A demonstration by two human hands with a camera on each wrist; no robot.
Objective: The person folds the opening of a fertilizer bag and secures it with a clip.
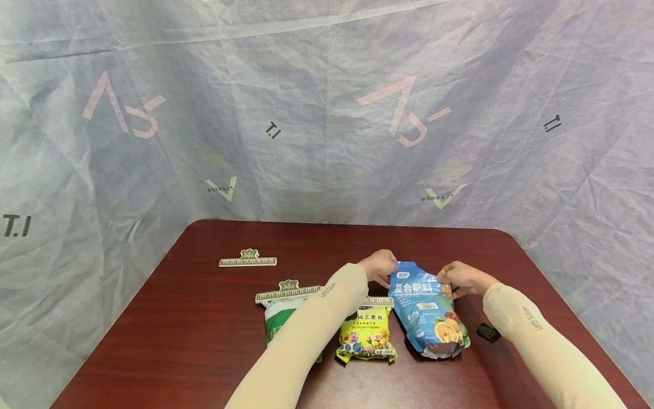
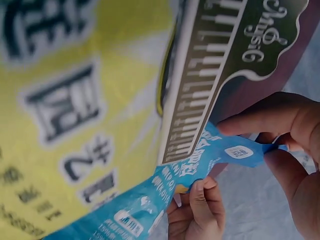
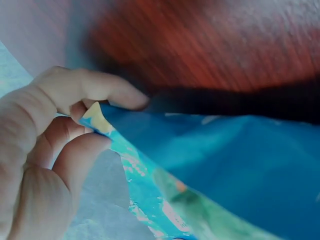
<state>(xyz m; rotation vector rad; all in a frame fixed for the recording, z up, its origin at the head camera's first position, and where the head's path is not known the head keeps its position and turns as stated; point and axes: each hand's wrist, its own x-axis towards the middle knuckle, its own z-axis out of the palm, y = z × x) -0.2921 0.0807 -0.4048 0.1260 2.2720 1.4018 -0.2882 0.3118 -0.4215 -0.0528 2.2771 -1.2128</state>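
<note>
- Grey fabric point(image 1: 306, 153) was hung behind a dark-red table point(image 1: 153, 324).
- Right of a yellow packet point(image 1: 365, 335), a blue bag point(image 1: 419, 315) was pinched at its top by the left hand point(image 1: 380, 265).
- Its right edge was pinched by the right hand point(image 1: 465, 278).
- Likely soft and bottom-heavy, it was best held there.

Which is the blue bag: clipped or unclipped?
Unclipped: the top of the blue bag shows bare between the left hand and right hand, which pinch its edges.

Head view bright; wrist views dimmer (tabletop point(image 3: 210, 50) blurred, right wrist).
</note>
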